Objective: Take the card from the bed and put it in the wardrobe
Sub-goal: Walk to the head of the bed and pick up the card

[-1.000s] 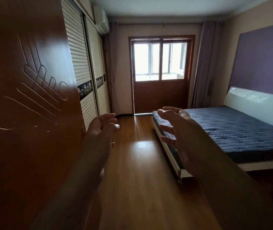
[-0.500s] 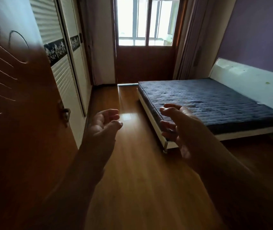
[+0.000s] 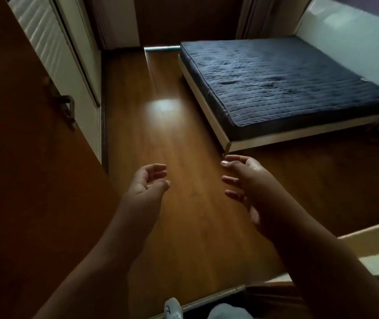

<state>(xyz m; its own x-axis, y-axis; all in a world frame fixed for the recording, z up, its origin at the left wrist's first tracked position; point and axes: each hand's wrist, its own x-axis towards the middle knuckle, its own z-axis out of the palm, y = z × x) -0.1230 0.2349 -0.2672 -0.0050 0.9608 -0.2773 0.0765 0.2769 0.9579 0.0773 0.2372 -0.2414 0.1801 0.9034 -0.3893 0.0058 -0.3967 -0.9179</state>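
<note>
Both my hands hang in front of me over the wooden floor, fingers apart and holding nothing. My left hand (image 3: 148, 180) is at centre left, my right hand (image 3: 245, 180) at centre right, near the foot corner of the bed. The bed (image 3: 276, 81) lies at the upper right with a dark blue quilted mattress and a white frame. A small pale thing (image 3: 365, 78) lies at the mattress's far right edge by the headboard; I cannot tell whether it is the card. The wardrobe (image 3: 52, 54), with white louvred sliding doors, lines the left wall.
A brown wooden door (image 3: 22, 157) with a metal handle (image 3: 67, 109) stands open at my left, close by. A door threshold (image 3: 207, 302) runs under my feet, with a white frame post (image 3: 377, 240) at the right. Wooden floor (image 3: 172, 125) lies between wardrobe and bed.
My view has tilted down from the window to the floor and my feet. Both hands stay open and have sunk lower in front of me.
</note>
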